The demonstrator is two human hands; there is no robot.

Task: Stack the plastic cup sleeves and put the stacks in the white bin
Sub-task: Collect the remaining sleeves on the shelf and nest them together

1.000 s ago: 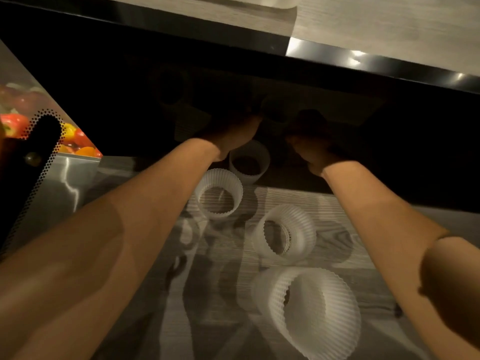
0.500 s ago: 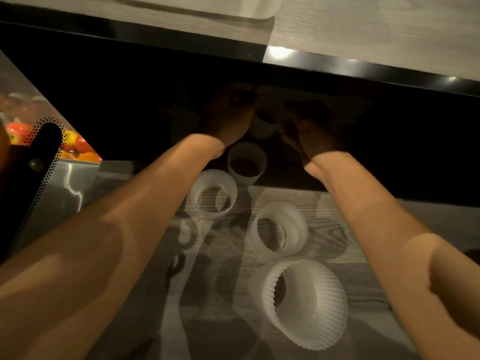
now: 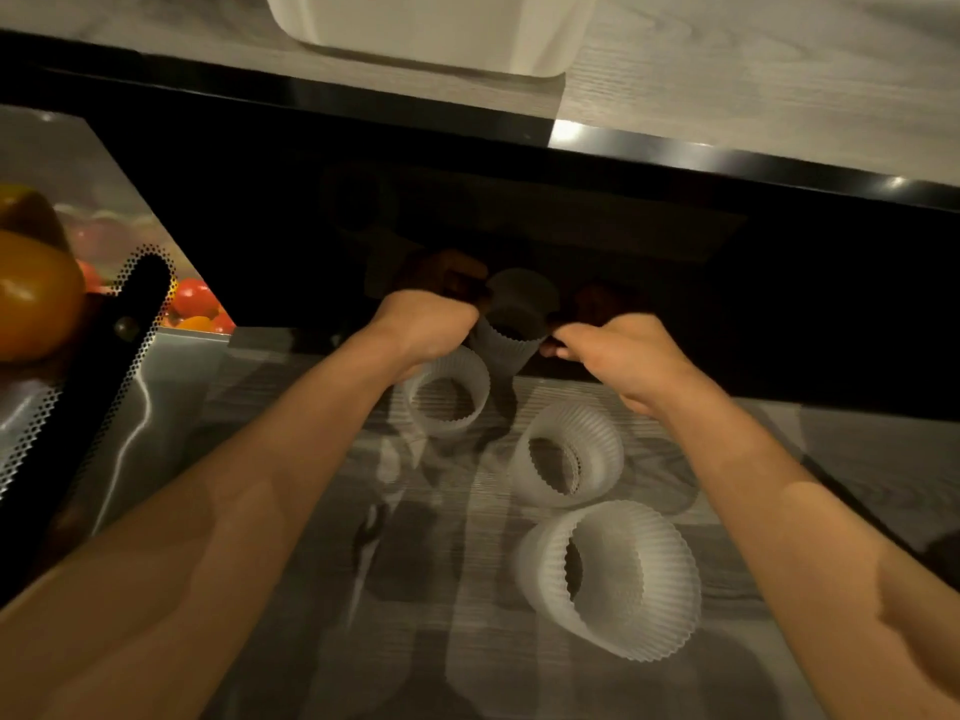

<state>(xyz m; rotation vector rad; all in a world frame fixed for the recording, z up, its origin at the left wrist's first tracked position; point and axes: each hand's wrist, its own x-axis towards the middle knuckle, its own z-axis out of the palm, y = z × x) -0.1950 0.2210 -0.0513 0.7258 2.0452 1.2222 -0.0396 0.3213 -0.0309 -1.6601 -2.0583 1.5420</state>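
Now the sleeve (image 3: 511, 335) sits gripped between both hands' fingers (image 3: 470, 304).

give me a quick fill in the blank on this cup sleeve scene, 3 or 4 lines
1. Both hands, left hand and right hand, grip the same ribbed translucent plastic cup sleeve, which is held ____ the wood-grain table.
2. Counting loose ribbed sleeves on the table, there are ____.
3. The white plastic bin sits on the upper counter, at the ____ edge of the picture.
4. The red and orange tomatoes lie to the person's ____.

Missing words: above; three; top; left
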